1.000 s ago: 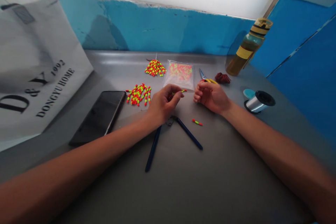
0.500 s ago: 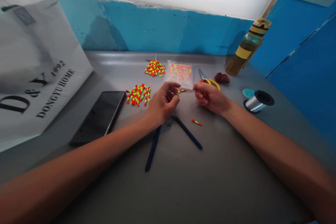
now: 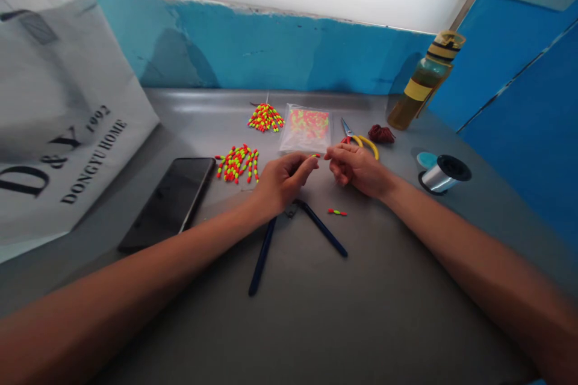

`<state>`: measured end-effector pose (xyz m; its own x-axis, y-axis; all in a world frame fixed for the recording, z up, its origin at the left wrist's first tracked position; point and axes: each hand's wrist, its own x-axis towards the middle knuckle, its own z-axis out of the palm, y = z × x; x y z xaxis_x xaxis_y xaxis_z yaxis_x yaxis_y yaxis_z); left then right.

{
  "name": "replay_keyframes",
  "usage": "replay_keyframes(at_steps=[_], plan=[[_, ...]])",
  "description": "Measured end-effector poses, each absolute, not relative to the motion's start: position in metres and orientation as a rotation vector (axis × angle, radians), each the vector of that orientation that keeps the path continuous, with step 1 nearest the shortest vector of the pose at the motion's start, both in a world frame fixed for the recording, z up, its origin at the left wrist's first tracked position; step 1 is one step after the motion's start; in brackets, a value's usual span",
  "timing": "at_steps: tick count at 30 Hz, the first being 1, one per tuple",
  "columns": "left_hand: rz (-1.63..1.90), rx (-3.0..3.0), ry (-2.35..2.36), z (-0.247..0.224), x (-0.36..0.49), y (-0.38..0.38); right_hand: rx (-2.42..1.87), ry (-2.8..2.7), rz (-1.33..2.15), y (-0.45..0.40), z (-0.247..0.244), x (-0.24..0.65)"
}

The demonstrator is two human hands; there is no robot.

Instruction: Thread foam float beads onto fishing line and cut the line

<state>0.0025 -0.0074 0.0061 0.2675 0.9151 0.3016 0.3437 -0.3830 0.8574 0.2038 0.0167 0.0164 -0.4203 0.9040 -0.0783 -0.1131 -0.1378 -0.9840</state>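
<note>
My left hand (image 3: pixel 284 180) pinches a tiny red-and-yellow-green float bead (image 3: pixel 315 156) at its fingertips. My right hand (image 3: pixel 359 171) is curled just beside that bead, with its fingertips almost meeting it and nothing visible in them. Below the hands, a single float bead (image 3: pixel 337 212) lies on the grey metal table (image 3: pixel 383 289). Blue-handled pliers (image 3: pixel 323 228) lie splayed under my left wrist. Two heaps of similar beads (image 3: pixel 236 163) (image 3: pixel 265 118) sit to the left of a clear plastic bag of beads (image 3: pixel 306 128).
Yellow-handled scissors (image 3: pixel 359 143) and a dark red coil (image 3: pixel 382 134) lie behind my right hand. A spool of clear line (image 3: pixel 445 173), a bottle (image 3: pixel 422 81), a black phone (image 3: pixel 169 204) and a large white paper bag (image 3: pixel 67 102) surround the work area. Blue walls stand behind.
My hands have closed toward each other, and the bead that lay between them now sits at my left fingertips. My right hand has shifted slightly left.
</note>
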Motion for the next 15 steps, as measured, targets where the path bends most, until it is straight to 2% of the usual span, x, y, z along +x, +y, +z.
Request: replay_keyframes(at_steps=[4, 11, 15], plan=[[1.052, 1.915, 1.068, 0.005, 0.004, -0.008, -1.000, -1.542, 1.531, 0.012, 0.019, 0.199], [1.054, 1.932, 1.011, 0.007, 0.005, -0.009, -1.007, -1.869, 0.592, -0.003, 0.035, 0.184], [1.016, 1.933, 0.905, 0.008, 0.004, -0.008, -1.011, -1.932, 0.593, -0.006, 0.037, 0.182]])
